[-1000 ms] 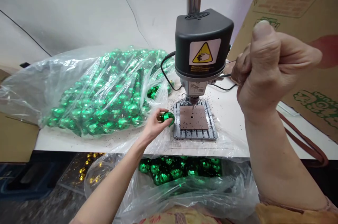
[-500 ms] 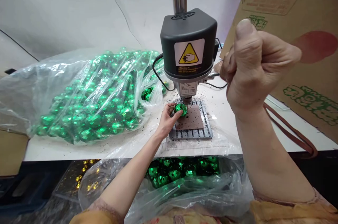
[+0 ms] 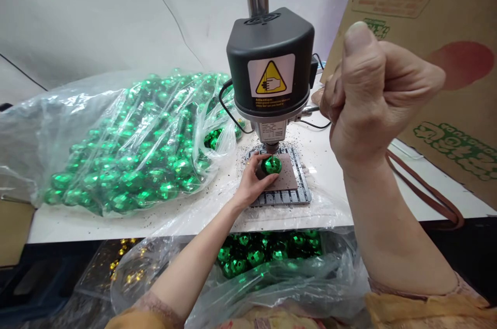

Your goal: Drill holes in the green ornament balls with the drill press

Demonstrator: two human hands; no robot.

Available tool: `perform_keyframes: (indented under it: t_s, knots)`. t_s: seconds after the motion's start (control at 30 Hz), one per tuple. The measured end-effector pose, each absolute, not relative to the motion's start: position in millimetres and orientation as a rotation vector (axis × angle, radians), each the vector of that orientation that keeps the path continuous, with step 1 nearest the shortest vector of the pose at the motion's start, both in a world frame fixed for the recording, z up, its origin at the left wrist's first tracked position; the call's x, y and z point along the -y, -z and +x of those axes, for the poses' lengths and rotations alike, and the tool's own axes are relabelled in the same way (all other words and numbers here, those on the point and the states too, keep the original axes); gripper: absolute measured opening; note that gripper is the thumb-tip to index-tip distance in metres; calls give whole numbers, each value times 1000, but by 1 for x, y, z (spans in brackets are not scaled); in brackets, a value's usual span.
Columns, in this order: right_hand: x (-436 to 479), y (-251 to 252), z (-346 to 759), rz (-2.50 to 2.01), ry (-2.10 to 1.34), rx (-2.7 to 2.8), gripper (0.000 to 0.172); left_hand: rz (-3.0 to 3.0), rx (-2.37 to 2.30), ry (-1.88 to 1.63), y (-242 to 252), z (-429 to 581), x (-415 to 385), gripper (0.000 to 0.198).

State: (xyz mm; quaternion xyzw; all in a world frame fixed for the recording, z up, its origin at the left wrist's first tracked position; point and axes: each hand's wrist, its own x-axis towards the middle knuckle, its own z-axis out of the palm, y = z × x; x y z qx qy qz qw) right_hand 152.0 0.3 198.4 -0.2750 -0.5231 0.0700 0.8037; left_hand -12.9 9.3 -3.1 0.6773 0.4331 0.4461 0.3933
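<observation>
My left hand (image 3: 254, 181) steadies a green faceted bauble (image 3: 273, 164) between thumb and fingers, on the brown pad (image 3: 287, 176) of a bench drill press (image 3: 269, 65). Directly above the bauble is the drill chuck (image 3: 272, 147), its thin bit meeting the bauble's top. Raised close to the camera, my right hand (image 3: 368, 96) is closed in a fist at the machine's right side. A metal lever (image 3: 309, 110) runs from the drill press towards that fist; the part inside the fingers is hidden.
A clear bag of green baubles (image 3: 132, 148) lies left on the white table (image 3: 93, 223). Below the table edge, more green baubles (image 3: 256, 254) sit in an open plastic bag. A cardboard box (image 3: 446, 101) and a brown strap (image 3: 427, 189) are at right. Dark shavings surround the slotted base.
The bauble has shifted slightly right under the bit, and my left fingers have opened a little wider around it. My right fist stays nearly in place. The view has shifted slightly.
</observation>
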Motion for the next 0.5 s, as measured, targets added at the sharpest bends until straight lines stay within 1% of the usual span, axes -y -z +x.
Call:
perform_keyframes:
  t_s: [0.13,0.37,0.5]
  knots:
    - [1,-199,152,-597,-178,1112,47,1717,-1017,-1125,6,-7,-4,53]
    - [3,-197,152,-590,-204,1108,47,1680,-1033,-1109,7,-6,-2,56]
    - [3,-184,152,-541,-121,1077,52,1666,-1038,-1119,7,-5,-2,57]
